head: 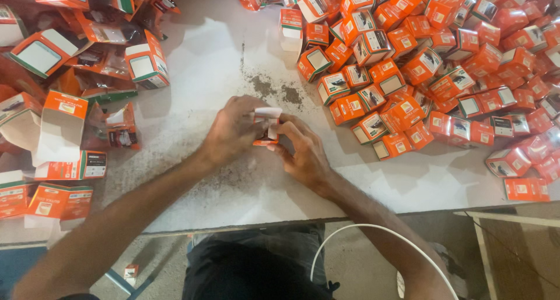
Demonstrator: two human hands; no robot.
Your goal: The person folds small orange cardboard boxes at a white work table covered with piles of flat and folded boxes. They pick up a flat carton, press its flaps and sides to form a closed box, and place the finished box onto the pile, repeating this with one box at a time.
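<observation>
Right now a small orange box (266,128) is sitting on the white table (216,60), just in front of the person, its white flap standing open on top. The left hand (233,131) is gripping it from one side, fingers curled tight against it, and the right hand (303,151) is pinching it from the other. Closed boxes (443,72) are lying heaped at the right; open boxes (70,90) are lying scattered at the left.

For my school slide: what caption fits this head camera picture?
Two hands hold a small orange box between box piles.
</observation>
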